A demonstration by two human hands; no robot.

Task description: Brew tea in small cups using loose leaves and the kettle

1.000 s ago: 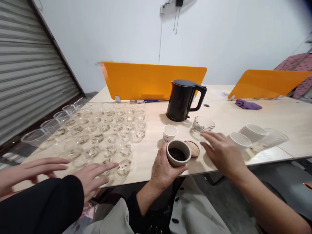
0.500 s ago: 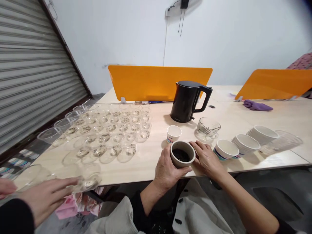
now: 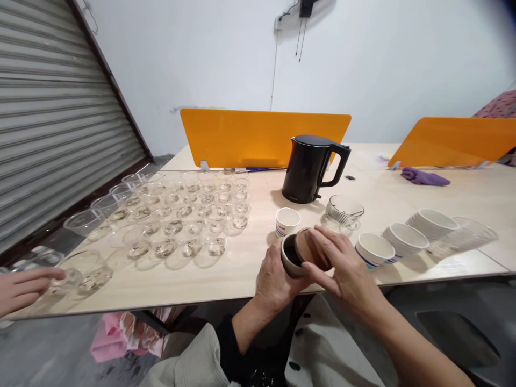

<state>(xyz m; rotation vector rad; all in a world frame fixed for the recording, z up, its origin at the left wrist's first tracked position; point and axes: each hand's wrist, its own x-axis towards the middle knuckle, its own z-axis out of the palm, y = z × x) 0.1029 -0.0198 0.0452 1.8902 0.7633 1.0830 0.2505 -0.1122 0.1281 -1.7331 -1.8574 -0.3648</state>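
Observation:
My left hand (image 3: 276, 279) is wrapped round a grey ceramic cup (image 3: 287, 248) with dark contents, just over the table's front edge. Between the fingers of my right hand (image 3: 342, 260) is a round wooden lid (image 3: 309, 248), tilted over the right part of the cup's mouth. Behind the cup stands a white paper cup (image 3: 287, 217). A ribbed glass cup (image 3: 345, 210) with dark bits in it sits behind my right hand, and a black electric kettle (image 3: 308, 169) is farther back.
Several rows of clear plastic cups (image 3: 191, 247) with bits inside fill the left side. A co-worker's hand (image 3: 24, 290) reaches in at far left. Stacked paper cups (image 3: 405, 241), a purple cloth (image 3: 425, 176) and an orange divider (image 3: 262, 138) are also on the table (image 3: 250, 279).
My right hand has picked up the wooden lid from the table and brought it over the cup. The co-worker's hands have moved left, shifting front plastic cups that way.

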